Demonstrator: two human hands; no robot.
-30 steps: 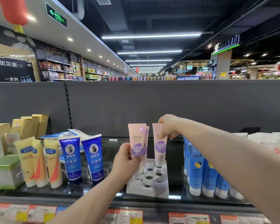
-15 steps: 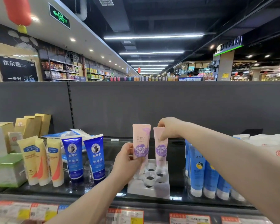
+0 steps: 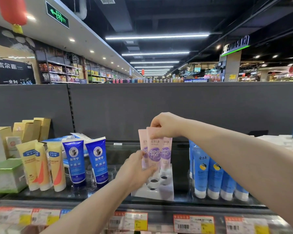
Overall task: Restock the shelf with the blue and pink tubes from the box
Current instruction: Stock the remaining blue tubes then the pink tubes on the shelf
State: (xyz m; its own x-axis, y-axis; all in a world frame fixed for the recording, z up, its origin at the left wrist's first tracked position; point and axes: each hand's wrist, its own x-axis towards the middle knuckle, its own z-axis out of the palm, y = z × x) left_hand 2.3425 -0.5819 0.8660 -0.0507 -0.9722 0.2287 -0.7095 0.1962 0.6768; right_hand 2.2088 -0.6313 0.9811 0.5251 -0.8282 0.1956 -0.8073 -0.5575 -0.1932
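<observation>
Since the last look, my right hand [image 3: 162, 125] has left the third pink tube [image 3: 167, 154] standing in the back of the white holder [image 3: 159, 193] and crossed over to pinch the crimped top of the front pink tube [image 3: 154, 150]. My left hand [image 3: 137, 171] is curled round the lower part of that tube, and it seems to hold the second pink tube [image 3: 142, 142] just behind it as well. Both are above the holder's open sockets, not yet in. I see the handover as the weak spot: if I lift the front tube before the left fingers ease, the second one could slide out with it and drop onto the shelf [image 3: 91, 198]. The holder looks light and sits near the front edge, so a cap that lands on a socket rim instead of in the hole could tilt it, push it forward, or knock over the seated tube. I cannot see the caps behind my left hand, so the aim is partly blind. My right forearm also passes close over the light blue tubes [image 3: 215, 174], and a low elbow could topple that row
</observation>
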